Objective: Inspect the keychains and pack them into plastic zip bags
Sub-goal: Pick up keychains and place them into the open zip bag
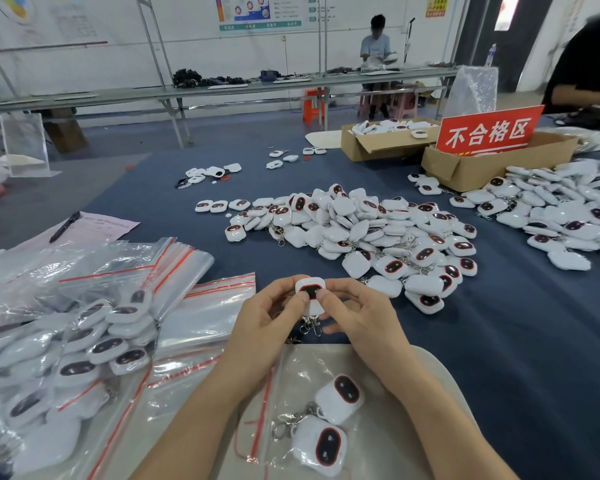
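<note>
A white keychain [311, 292] with a dark red-rimmed face is held up between both hands above the table's near edge. My left hand [267, 317] pinches its left side and my right hand [357, 315] pinches its right side, thumbs on the face. Its metal ring and chain [309, 325] hang below. Under my wrists lies a zip bag [291, 386] with two keychains [329, 420] inside. A large heap of loose keychains [357, 230] covers the blue table ahead. Empty zip bags [174, 271] with red seals lie at the left.
Packed bags of keychains [94, 344] pile at the near left. Another heap [565, 213] lies at the right beside two cardboard boxes [465, 168] and a red sign [489, 131]. A pen on pink paper [84, 226] sits left. People work at the back and far right.
</note>
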A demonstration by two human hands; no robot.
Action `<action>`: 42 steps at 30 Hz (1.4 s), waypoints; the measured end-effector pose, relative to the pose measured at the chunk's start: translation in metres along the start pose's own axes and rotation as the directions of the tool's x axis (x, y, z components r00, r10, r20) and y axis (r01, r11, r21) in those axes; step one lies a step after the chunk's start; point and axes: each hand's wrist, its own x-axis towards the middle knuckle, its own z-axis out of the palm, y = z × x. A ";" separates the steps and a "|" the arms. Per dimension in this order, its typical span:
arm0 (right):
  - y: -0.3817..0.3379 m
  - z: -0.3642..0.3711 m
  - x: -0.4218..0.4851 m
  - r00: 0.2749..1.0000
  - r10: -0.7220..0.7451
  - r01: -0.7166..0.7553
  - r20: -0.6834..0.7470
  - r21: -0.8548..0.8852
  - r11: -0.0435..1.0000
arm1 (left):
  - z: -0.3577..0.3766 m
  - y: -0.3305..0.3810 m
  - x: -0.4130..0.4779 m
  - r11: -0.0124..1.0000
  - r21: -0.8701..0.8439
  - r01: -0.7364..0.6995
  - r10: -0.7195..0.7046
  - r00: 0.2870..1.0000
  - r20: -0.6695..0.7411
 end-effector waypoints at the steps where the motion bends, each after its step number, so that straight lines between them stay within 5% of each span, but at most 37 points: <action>1: 0.000 0.000 0.000 1.000 0.004 -0.004 -0.002 -0.002 1.000 | 0.000 0.001 0.000 1.000 0.008 -0.005 0.005 1.000 0.003; 33: 0.000 -0.003 0.001 1.000 0.011 -0.011 0.010 0.068 0.998 | 0.000 -0.005 0.003 1.000 0.013 -0.001 0.000 0.999 0.036; 42: -0.002 -0.001 -0.001 0.996 -0.041 0.041 0.078 0.010 0.999 | -0.004 -0.007 0.005 0.978 -0.207 -0.028 0.029 1.000 0.005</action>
